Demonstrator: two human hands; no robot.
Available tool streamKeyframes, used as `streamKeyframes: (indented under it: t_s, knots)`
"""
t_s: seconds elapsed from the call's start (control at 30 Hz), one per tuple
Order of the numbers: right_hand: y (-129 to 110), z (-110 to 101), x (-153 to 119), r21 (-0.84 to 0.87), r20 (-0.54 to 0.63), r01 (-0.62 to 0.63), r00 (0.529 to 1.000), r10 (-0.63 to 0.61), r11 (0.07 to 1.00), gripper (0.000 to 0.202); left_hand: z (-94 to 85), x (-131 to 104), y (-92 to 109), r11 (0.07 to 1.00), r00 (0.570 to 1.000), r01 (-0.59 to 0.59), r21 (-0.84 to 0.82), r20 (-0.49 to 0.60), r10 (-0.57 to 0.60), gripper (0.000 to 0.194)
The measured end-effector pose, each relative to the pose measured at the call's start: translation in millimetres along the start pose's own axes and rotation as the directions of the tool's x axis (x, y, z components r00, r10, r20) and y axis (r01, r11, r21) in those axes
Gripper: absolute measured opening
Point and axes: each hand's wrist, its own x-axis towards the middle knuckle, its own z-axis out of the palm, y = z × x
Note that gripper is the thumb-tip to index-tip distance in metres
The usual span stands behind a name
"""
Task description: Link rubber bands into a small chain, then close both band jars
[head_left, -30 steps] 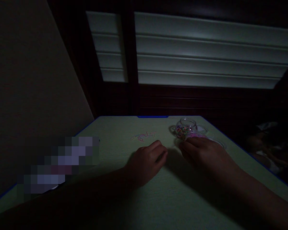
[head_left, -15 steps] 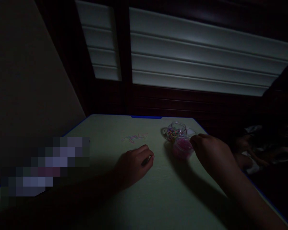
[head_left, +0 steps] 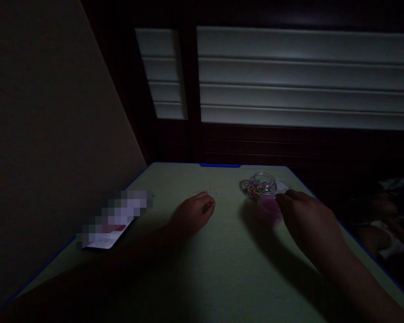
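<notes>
A clear jar of small multicoloured bands [head_left: 261, 186] stands open at the table's far right. Just in front of it is a clear container with pink contents [head_left: 269, 209], blurred and tilted. My right hand [head_left: 305, 215] is closed at the container's right rim, fingertips pinched on it. My left hand [head_left: 193, 213] rests low over the middle of the table with its fingers curled together; whatever they hold, if anything, is too small to make out. Several thin, pale pink and coloured pieces [head_left: 213, 191] lie beyond the left hand, partly hidden by it.
The pale green table [head_left: 218, 269] has a blue edge. At its left lies a flat bright object [head_left: 104, 240], mostly pixelated. A clear lid [head_left: 283, 186] sits beside the jar. Beyond the right edge, part of a person [head_left: 384, 233] shows in the dark. Slatted panels stand behind.
The view has turned, so the table and jars appear further right. Against the table, my left hand has come nearer the thin pieces and covers part of them. My right hand remains at the pink container.
</notes>
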Motion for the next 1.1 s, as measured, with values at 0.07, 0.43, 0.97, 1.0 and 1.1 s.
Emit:
streamKeyframes:
  t_s: [0.07, 0.43, 0.97, 1.0, 1.1]
  knots:
    - [-5, 2, 0, 0.061, -0.036, 0.034, 0.999, -0.031, 0.998, 0.019, -2.8, 1, -7, 0.999, 0.999, 0.012, 0.036, 0.045, -0.014, 0.018]
    - [-24, 17, 1, 0.210, -0.053, 0.249, 0.969, -0.243, 0.945, 0.020, -5.8, -5, -29, 0.938, 0.990, 0.051, 0.343, 0.103, -0.092, 0.028]
    - [-25, 21, 1, 0.280, -0.029, 0.266, 0.963, -0.269, 0.923, 0.021, -7.8, 5, -17, 0.715, 0.943, -0.263, 0.647, 0.329, 0.050, 0.018]
    - [-25, 22, 2, 0.279, -0.031, 0.268, 0.962, -0.270, 0.922, 0.021, -7.4, 5, -18, 0.715, 0.944, -0.263, 0.648, 0.326, 0.052, 0.018]
    - [-26, 23, 2, 0.282, -0.046, 0.276, 0.960, -0.275, 0.919, 0.021, -6.2, 5, -19, 0.722, 0.947, -0.248, 0.646, 0.319, 0.040, 0.019]
